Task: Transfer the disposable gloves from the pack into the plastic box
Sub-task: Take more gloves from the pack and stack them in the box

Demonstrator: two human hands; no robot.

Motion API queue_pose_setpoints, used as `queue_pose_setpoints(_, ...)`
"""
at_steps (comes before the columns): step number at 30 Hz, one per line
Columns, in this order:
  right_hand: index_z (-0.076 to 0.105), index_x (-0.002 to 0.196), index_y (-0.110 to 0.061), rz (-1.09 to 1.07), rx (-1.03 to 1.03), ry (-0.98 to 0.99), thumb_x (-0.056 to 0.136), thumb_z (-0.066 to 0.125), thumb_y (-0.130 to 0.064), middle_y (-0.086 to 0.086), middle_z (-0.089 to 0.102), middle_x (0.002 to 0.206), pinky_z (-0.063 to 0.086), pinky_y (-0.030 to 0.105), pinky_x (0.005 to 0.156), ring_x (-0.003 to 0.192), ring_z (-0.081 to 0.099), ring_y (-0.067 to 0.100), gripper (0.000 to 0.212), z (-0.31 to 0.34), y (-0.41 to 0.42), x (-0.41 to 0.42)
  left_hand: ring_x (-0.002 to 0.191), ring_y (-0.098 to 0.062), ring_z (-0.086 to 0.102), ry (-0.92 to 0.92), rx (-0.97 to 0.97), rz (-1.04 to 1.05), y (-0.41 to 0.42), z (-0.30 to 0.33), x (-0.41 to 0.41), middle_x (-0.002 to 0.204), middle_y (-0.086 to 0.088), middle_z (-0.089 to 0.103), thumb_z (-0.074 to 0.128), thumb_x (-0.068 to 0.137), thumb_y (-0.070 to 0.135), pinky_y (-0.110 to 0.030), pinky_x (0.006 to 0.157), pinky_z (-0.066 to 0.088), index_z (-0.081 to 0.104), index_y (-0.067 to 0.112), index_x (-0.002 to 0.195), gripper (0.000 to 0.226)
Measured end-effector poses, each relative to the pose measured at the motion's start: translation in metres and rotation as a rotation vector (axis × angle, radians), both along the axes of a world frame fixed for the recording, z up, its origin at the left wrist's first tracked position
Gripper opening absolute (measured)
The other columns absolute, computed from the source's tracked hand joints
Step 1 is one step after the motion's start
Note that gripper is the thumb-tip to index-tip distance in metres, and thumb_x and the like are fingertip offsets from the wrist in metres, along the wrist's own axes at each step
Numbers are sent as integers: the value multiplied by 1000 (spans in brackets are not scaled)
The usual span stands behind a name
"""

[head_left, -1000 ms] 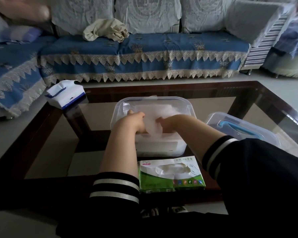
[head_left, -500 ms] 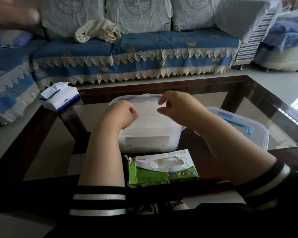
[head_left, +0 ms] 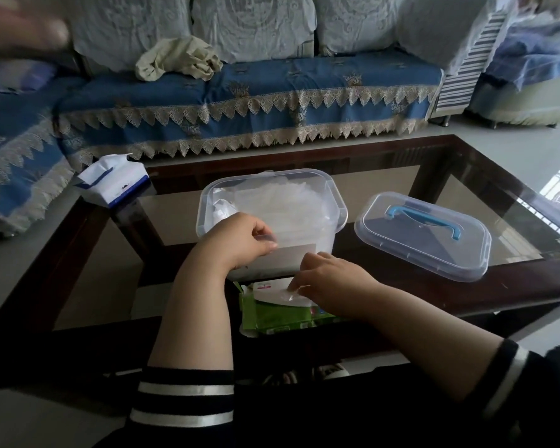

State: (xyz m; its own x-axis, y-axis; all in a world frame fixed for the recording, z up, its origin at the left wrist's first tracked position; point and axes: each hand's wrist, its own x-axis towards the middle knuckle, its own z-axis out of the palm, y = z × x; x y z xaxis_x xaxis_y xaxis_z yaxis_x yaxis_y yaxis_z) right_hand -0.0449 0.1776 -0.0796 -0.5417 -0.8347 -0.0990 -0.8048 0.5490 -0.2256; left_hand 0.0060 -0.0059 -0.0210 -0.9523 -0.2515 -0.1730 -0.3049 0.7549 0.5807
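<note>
Pinch only the top film at the slot of the pack (head_left: 285, 313) and draw it straight up, steadying the carton against sliding. Right hand (head_left: 330, 281) pinching a clear glove (head_left: 290, 294) there; left hand (head_left: 239, 242) loosely curled, holding nothing visible, at the near rim of the box (head_left: 335, 205). More gloves (head_left: 278, 202) heaped inside, thin, crinkled, translucent.

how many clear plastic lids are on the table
1: the lid with the blue handle lies on the glass table, right of the open plastic box. No other lid shows.
</note>
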Motion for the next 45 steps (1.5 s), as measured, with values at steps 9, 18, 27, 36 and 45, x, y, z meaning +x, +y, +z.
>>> queue_pose_setpoints(9,61,123,-40,78,-2,83,94,55,-33,-4,44,130,48,38,84,114,44,19,31,-7,1,0,88,0,63,356,278,-109,50,7,34,94,13,67,60,95,24,-18,81,52,65,26,100,8)
queue_pose_setpoints(18,64,120,-24,94,5,165,96,53,-31,2,45,132,52,37,75,113,44,24,28,-23,1,0,112,-26,54,-178,-123,-143,55,-36,19,131,-6,53,57,90,20,-38,90,49,35,22,133,48)
queue_pose_setpoints(27,72,96,-17,-7,-332,21,89,64,-19,3,60,106,49,38,72,97,56,25,11,-22,5,4,133,-27,34,-222,-370,-204,54,-60,16,141,-2,45,71,85,40,-41,106,32,41,24,136,62)
queue_pose_setpoints(36,55,83,-24,-310,-973,-242,90,57,0,-7,48,98,48,17,79,87,58,12,24,22,9,18,132,-30,34,-242,-517,-205,62,-60,14,139,-8,45,67,86,46,-44,104,32,46,13,135,63)
queue_pose_setpoints(45,57,86,-30,-350,-1285,-259,91,57,0,-6,50,107,51,18,83,94,56,-1,31,44,24,15,90,-14,66,529,99,263,49,-8,31,94,9,67,44,103,19,-18,67,47,59,25,92,19)
